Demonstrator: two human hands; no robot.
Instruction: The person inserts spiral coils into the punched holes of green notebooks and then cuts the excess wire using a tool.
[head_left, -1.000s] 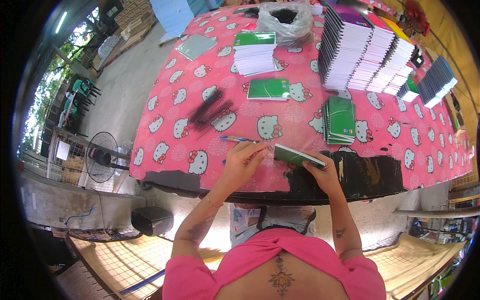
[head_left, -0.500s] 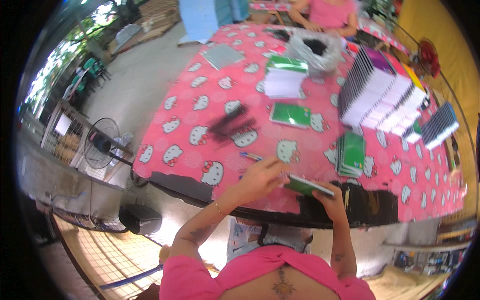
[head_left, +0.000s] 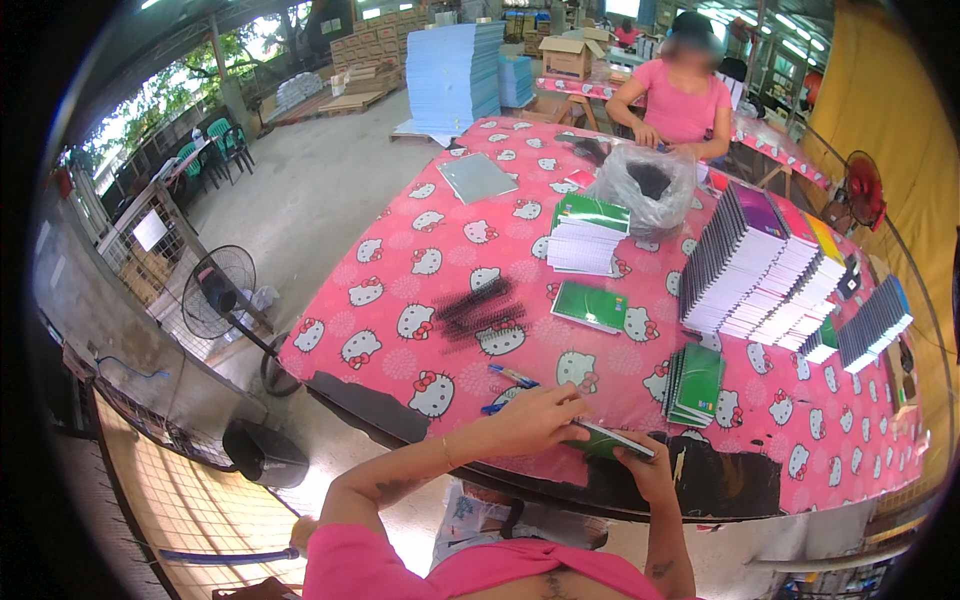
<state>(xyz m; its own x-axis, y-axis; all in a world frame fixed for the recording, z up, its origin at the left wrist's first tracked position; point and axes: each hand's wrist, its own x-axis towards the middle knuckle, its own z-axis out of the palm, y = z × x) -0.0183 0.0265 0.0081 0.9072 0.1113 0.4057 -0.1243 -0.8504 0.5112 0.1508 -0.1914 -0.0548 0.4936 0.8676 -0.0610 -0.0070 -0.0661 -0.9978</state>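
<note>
A green-covered notebook [head_left: 603, 441] is held tilted just above the near edge of the table. My right hand [head_left: 648, 465] grips its right end, fingers underneath and thumb on top. At its left end my left hand [head_left: 540, 415] has its fingers bent and pressed together; what they pinch, if anything, is hidden. Beside the left hand lie pens [head_left: 512, 376], partly covered by it. Several loose black spiral coils [head_left: 478, 310] lie in a heap farther left. To the right is a small stack of green spiral notebooks [head_left: 697, 385].
One green notebook [head_left: 590, 305] lies mid-table, before a stack of green-topped pages [head_left: 585, 245]. Tall notebook stacks [head_left: 750, 265] stand at right. A plastic bag [head_left: 650, 190] holds something black. Opposite sits a person in pink [head_left: 683, 105]. A fan [head_left: 218, 292] stands left of the pink tablecloth [head_left: 380, 330].
The view has tilted up, showing more of the room and the person opposite. My left fingers have come in closer to the notebook's left end; my right hand keeps its grip.
</note>
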